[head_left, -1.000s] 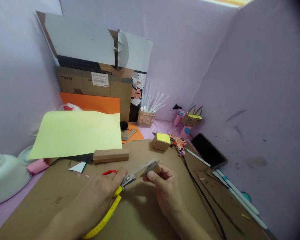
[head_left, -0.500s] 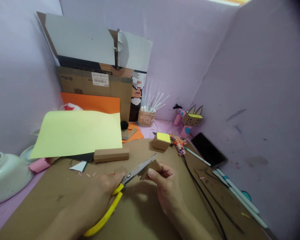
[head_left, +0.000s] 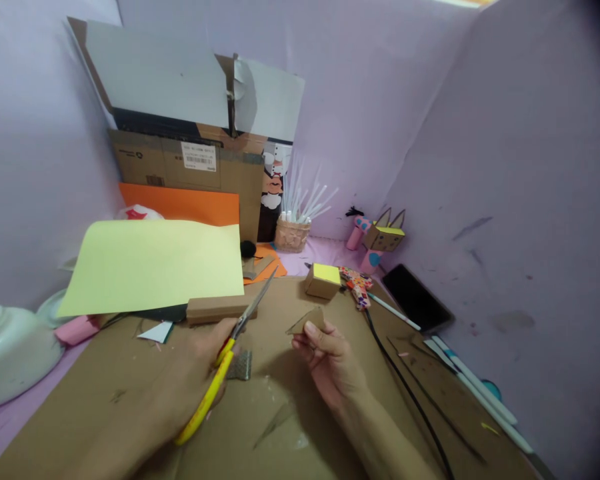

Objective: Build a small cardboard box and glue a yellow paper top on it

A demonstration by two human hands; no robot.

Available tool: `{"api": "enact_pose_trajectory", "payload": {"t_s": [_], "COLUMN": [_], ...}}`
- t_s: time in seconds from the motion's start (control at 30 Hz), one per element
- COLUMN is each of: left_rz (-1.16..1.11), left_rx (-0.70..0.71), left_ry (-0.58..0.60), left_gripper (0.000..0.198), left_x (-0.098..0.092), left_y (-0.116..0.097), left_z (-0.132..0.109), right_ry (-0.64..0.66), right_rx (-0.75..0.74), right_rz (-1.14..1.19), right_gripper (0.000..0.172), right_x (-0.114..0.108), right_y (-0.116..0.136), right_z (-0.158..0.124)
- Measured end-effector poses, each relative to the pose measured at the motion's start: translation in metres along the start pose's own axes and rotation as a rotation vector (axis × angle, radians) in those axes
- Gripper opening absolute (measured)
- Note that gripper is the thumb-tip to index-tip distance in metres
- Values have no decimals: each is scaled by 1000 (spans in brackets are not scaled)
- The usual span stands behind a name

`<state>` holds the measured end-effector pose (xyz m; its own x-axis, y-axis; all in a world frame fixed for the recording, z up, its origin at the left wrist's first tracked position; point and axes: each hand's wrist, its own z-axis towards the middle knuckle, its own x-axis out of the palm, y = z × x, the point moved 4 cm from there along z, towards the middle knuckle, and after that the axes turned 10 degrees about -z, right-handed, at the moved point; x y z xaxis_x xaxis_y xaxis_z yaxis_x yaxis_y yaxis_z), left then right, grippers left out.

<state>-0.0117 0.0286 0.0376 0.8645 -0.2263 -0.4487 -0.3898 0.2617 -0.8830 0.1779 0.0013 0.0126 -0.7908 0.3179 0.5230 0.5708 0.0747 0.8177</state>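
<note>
My left hand [head_left: 200, 363] is wrapped round the yellow-handled scissors [head_left: 207, 400], whose blades are closed and point up and away. Between the thumb and fingers of my right hand [head_left: 330, 353] is a small triangular cardboard piece [head_left: 309, 321]. The blades and this piece are apart. A small grey textured object [head_left: 241, 365] lies beside the scissors, partly hidden by my left hand. Beyond my right hand sits a small cardboard box with a yellow top [head_left: 324, 281].
A cardboard strip [head_left: 220, 310] and yellow-green sheet [head_left: 155, 267] lie at the left, near a white pot [head_left: 15, 353]. To the right are a patterned glue gun [head_left: 359, 287] with a black cable, a phone [head_left: 417, 298] and white sticks [head_left: 480, 387].
The scissors have moved left, away from the cardboard piece, and their blades have closed. The piece now shows a triangular shape and has turned in my right hand.
</note>
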Motion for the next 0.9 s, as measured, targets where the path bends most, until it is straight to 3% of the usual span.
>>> {"api": "enact_pose_trajectory", "payload": {"t_s": [0.17,0.33,0.47,0.63,0.9], "left_rz": [38,-205,-249,-391,-455], "left_rx": [52,45,15,23,51], "left_ry": [66,-4,24,-54,-47], "left_gripper": [24,28,29,31,26], "left_x": [7,11,18,24,28], "left_y": [-8,-10,-11,-16,-3], "left_z": [-1,-8,-11,-14,-12], "right_ry": [26,30,25,80,137], "right_rx": [9,31,33,53,20], "right_rz": [2,23,24,-37,-152], "right_gripper": [29,28,28,27,23], "right_x": [3,7,9,16,22], "right_y": [-4,-8,-12,-24,-33], "right_z": [-3,-8,-11,-18,-24]}}
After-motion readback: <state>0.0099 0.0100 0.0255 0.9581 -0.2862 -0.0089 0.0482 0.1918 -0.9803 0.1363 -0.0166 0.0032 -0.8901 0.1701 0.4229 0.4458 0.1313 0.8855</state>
